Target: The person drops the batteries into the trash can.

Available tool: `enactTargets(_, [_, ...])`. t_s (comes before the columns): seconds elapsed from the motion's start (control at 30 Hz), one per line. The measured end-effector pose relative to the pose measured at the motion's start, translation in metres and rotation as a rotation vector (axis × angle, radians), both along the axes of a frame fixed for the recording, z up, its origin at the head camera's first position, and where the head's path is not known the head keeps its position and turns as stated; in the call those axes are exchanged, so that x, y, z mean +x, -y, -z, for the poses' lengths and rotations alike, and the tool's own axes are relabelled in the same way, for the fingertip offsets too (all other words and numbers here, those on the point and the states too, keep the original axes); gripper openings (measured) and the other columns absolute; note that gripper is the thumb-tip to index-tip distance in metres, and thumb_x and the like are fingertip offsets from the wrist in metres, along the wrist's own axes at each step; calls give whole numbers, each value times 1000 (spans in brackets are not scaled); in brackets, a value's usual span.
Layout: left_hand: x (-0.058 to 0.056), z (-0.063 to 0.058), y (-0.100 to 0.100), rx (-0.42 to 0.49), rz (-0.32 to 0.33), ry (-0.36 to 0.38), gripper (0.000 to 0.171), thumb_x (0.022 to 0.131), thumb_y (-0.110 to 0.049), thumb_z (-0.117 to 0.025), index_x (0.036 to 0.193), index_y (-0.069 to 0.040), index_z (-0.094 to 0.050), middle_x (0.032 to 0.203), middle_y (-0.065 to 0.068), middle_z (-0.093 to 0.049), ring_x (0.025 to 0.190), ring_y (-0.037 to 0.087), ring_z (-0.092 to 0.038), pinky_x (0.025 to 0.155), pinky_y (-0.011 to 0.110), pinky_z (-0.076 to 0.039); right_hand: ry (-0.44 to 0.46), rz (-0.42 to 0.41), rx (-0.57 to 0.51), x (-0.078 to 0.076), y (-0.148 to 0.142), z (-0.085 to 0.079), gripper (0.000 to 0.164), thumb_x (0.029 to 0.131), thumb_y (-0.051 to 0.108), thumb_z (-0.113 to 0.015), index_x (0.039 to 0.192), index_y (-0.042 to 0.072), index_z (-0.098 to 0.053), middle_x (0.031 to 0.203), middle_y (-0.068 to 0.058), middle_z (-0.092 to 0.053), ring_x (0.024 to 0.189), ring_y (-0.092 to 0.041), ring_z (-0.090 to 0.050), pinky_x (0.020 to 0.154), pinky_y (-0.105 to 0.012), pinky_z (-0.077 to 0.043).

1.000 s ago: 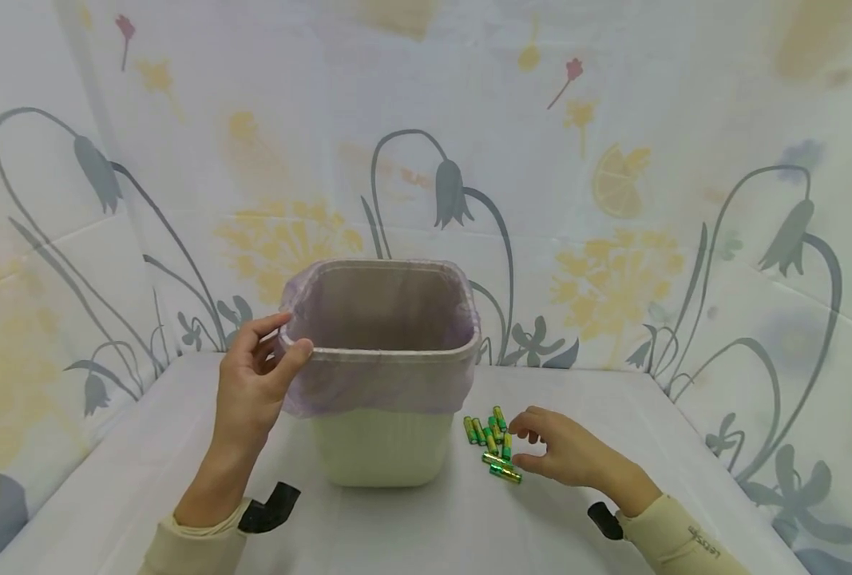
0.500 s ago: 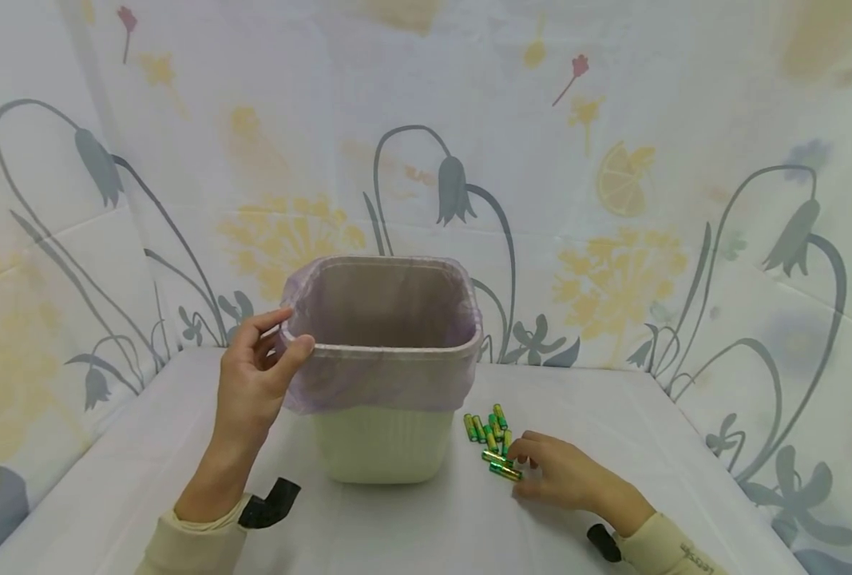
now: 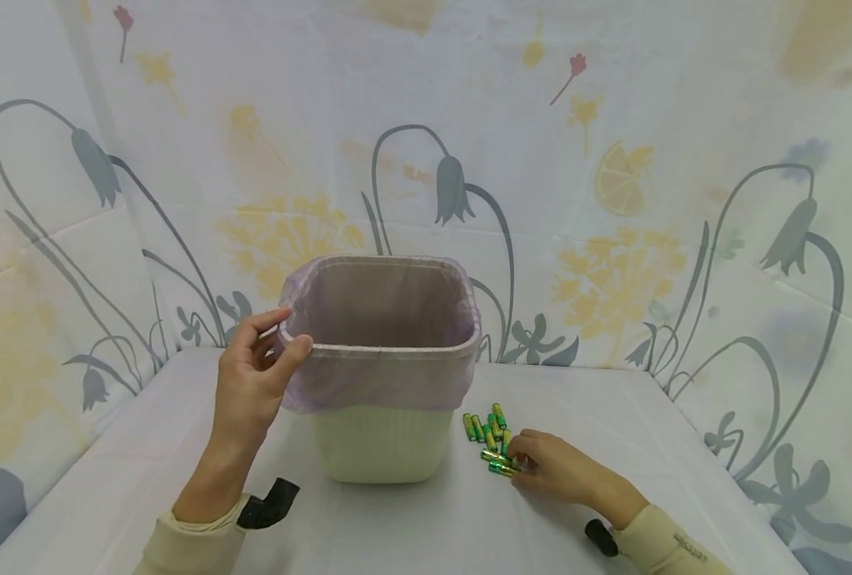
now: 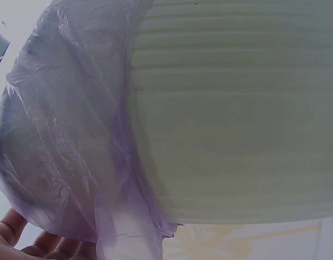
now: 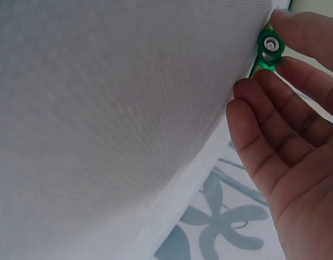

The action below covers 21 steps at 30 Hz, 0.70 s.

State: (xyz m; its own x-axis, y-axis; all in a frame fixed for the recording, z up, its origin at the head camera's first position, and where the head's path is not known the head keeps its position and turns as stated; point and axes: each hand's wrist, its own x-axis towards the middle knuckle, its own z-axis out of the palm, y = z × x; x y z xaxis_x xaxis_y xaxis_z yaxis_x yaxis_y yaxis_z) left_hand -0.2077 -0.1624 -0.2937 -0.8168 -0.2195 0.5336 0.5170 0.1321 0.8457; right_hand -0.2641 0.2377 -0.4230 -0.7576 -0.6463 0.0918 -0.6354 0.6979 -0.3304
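Observation:
A pale trash bin [image 3: 386, 451] stands upright, its rim lined with a thin purple bag [image 3: 390, 383] folded over the outside. My left hand [image 3: 253, 375] grips the bin's left rim, thumb at the front corner and fingers along the side. To the right of the bin, several green and gold batteries [image 3: 489, 431] lie in a loose cluster on the table. My right hand [image 3: 558, 469] is low at the cluster's near end. In the right wrist view, thumb and index finger pinch a battery [image 5: 270, 44], seen end-on; the other fingers bend loosely below.
A white cloth covers the table [image 3: 433, 531]. Behind it hangs a pale curtain [image 3: 426, 96] with flower prints, which also runs along both sides. Each sleeve has a black wrist device [image 3: 271, 503] near its cuff.
My right hand has come down and toward the near end of the cluster, and its thumb and index finger have closed on a battery. My left hand stays on the rim.

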Motion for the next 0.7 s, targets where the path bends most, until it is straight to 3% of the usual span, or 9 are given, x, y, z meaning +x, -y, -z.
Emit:
enactTargets(0.23, [-1,1,1,8,4,1,43,89,-7,-67,129,-1,-52,127,3,-49,104,12,-58,80,14,-48,-4,-34,-5,-3,0,1,17,84,5,-70,94,16,-62,81,10,-52,72,-6,-50,64,-23,-45])
enactTargets(0.7, [-2,2,1,1,-13,-1,44,88,-7,-67,129,0,-52,125,3,-50,101,11,-58,79,14,-48,-12,-28,-1,-1,-9,0,19,84,10,-71,97,17,-61,85,9,-53,77,-6,-50,68,-25,-46])
